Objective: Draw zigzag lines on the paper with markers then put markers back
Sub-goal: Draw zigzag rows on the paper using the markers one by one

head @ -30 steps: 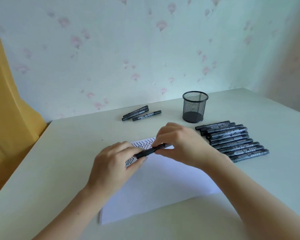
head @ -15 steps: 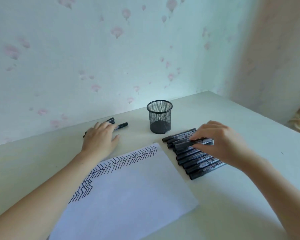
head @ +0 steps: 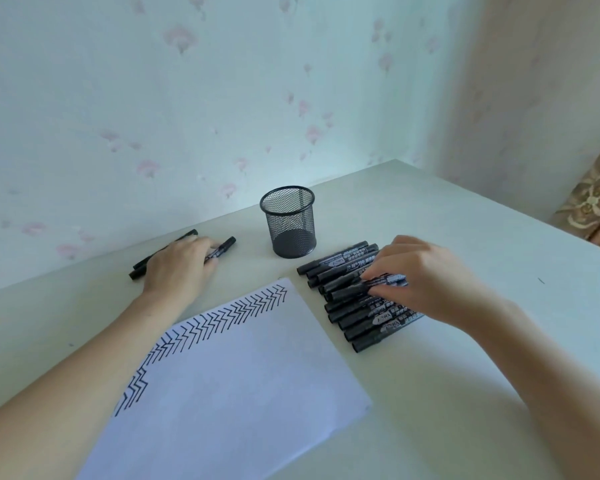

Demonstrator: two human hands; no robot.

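a: head view. where are the hands?

b: the left hand (head: 179, 268) lies palm down at the far left of the table (head: 482, 393), its fingers laid over a small group of markers (head: 142, 266) near the wall. whether the fingers are curled round one i cannot tell; they look fairly flat.

a: and the right?

b: the right hand (head: 426, 278) sits over the row of markers (head: 336, 263) to the right of the paper. its fingertips (head: 373, 289) are bent down and pinch one marker (head: 347, 291) that lies on top of the row, slightly across the others.

a: the paper?

b: the paper (head: 243, 386) lies flat between the two arms, skewed to the table edge. a band of black zigzag lines (head: 222, 317) runs along its far edge and down its left side; the rest is blank.

a: anything else on the table?

b: a black mesh cup (head: 290, 221) stands upright beyond the paper, between the two sets of markers, just beside the far end of the row. only its dark bottom shows through the mesh.
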